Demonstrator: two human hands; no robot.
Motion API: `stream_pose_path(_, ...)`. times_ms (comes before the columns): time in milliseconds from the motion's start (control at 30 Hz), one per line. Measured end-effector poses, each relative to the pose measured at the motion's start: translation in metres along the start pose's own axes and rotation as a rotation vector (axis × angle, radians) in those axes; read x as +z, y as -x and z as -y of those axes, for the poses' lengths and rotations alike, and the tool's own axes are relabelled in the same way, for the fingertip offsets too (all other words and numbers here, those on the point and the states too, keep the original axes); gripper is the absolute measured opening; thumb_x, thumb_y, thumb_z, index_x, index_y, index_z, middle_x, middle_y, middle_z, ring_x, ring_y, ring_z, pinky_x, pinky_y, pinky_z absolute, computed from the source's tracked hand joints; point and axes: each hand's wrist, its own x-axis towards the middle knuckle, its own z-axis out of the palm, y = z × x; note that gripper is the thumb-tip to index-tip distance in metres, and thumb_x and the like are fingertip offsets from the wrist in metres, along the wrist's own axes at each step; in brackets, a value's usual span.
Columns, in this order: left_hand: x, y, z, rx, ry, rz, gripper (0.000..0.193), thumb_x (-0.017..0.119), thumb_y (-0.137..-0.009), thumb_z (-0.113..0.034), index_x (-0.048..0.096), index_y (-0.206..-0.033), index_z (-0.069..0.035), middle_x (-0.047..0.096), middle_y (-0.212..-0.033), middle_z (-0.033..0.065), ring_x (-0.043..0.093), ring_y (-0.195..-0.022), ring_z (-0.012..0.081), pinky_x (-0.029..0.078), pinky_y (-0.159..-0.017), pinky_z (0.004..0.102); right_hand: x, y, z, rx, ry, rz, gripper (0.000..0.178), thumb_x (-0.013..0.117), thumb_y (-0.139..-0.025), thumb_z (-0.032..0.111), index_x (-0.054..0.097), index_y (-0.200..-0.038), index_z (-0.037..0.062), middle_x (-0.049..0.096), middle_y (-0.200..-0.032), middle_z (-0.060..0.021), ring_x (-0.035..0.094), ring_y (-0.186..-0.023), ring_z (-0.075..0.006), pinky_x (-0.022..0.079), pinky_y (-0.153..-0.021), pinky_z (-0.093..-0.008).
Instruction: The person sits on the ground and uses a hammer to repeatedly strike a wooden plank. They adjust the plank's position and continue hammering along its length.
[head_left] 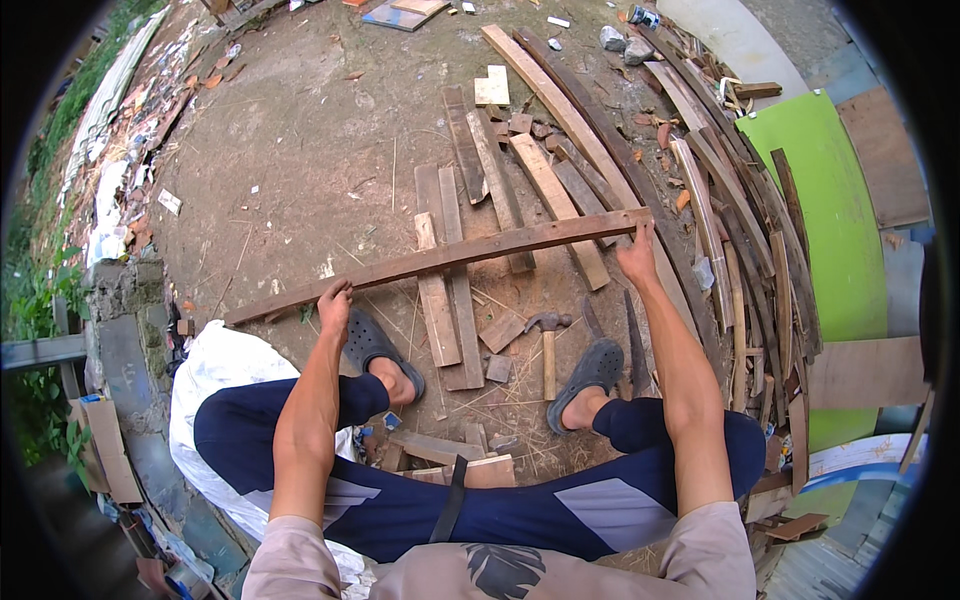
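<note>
A long, narrow brown wooden plank point(470, 249) stretches across in front of me, its right end raised and farther away. Near that end my right hand point(637, 255) grips it. My left hand point(335, 303) is closed around the plank left of its middle, and the plank's left tip reaches past it toward a white sack point(225, 365). Beneath the plank, several shorter boards point(437, 300) lie on the ground. A claw hammer point(549, 350) with a wooden handle rests between my feet, with a dark pointed blade point(634, 340) near my right shoe.
Long timbers point(570, 110) and a heap of old strips point(740, 230) line the right side, beside a green panel point(830, 220). Small wood offcuts point(500, 332) lie between my feet. A low block wall point(130, 330) and litter run along the left.
</note>
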Motion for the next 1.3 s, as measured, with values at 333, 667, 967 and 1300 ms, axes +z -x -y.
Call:
stream_pose_path(333,-0.001,-0.006,0.004,0.105,-0.237,0.011,0.040,0.053,-0.090,-0.006,0.063,-0.127,0.004,0.068,-0.120,0.0132,0.064,-0.111,0.0196,0.048,-0.095,0.0289,0.001,-0.025,-0.034,0.036,-0.023,-0.052,0.060,0.066,-0.077,0.008,0.051,-0.135,0.0001,0.032,-0.153,-0.0173,0.044,-0.134,-0.0359,0.054,-0.093,-0.0398)
stream_pose_path(667,0.002,-0.001,-0.008,0.146,-0.371,-0.003,0.042,0.055,-0.085,-0.009,0.065,-0.124,0.005,0.069,-0.120,0.0150,0.063,-0.113,0.0238,0.046,-0.100,0.0321,-0.012,-0.021,-0.029,0.181,-0.241,0.100,0.056,0.060,-0.078,-0.004,0.054,-0.134,0.0038,0.022,-0.156,-0.0095,0.048,-0.129,-0.0349,0.064,-0.071,-0.0370)
stream_pose_path(967,0.025,0.013,-0.015,0.120,-0.339,-0.110,0.042,0.055,-0.084,-0.011,0.066,-0.122,0.003,0.069,-0.118,0.0161,0.064,-0.111,0.0248,0.046,-0.098,0.0321,0.014,-0.011,-0.030,0.023,0.150,-0.082,0.066,0.063,-0.080,0.010,0.044,-0.142,0.0030,0.022,-0.159,-0.0189,0.038,-0.138,-0.0405,0.048,-0.104,-0.0466)
stream_pose_path(1300,0.015,-0.002,0.005,0.091,-0.235,-0.068,0.041,0.052,-0.086,-0.011,0.068,-0.121,0.001,0.070,-0.119,0.0179,0.064,-0.116,0.0256,0.045,-0.103,0.0330,0.006,0.023,0.079,-0.214,0.705,0.023,0.085,0.070,-0.080,0.022,0.029,-0.152,0.0044,0.020,-0.161,-0.0205,0.026,-0.146,-0.0391,0.027,-0.111,-0.0626)
